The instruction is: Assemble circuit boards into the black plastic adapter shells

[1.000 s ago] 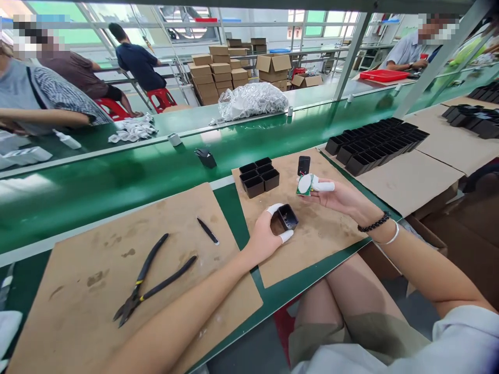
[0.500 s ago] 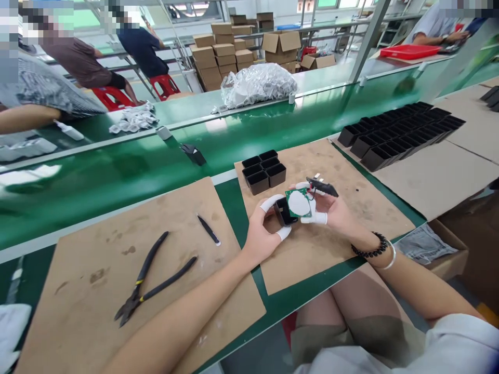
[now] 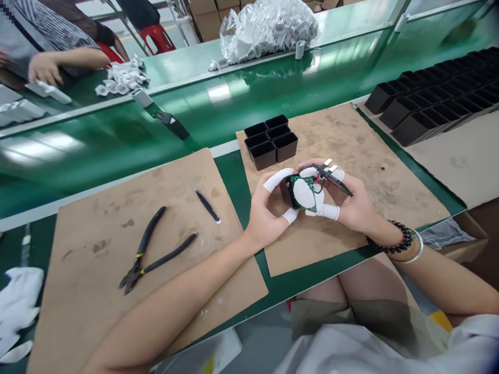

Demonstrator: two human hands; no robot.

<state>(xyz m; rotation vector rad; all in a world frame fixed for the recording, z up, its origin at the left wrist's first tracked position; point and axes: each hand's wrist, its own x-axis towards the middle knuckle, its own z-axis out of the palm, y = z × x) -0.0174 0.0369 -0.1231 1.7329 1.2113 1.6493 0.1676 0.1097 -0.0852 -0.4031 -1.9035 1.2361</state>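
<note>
My left hand [image 3: 265,210], with white finger cots on its thumb and a finger, is closed around a small black plastic box [image 3: 287,191], its opening turned to the right. My right hand [image 3: 353,202], also in finger cots, pinches a green circuit board [image 3: 311,182] with a round white pad [image 3: 303,193] on its face. The board's left edge is at the mouth of the box; how deep it sits I cannot tell. Thin wires join the board to a black plug plate [image 3: 334,180] with two flat metal prongs, lying across my right fingers.
Black boxes [image 3: 263,153] stand grouped behind my hands, and rows of them [image 3: 417,124] at right. Cutting pliers [image 3: 145,249] and tweezers [image 3: 208,205] lie on the left cardboard [image 3: 89,218]. Beyond the green belt [image 3: 218,111], a co-worker's hand [image 3: 44,67] touches white parts.
My right hand has brought the board left against the box opening, and the board has turned. The view has tilted down. A black piece on the belt shows further left.
</note>
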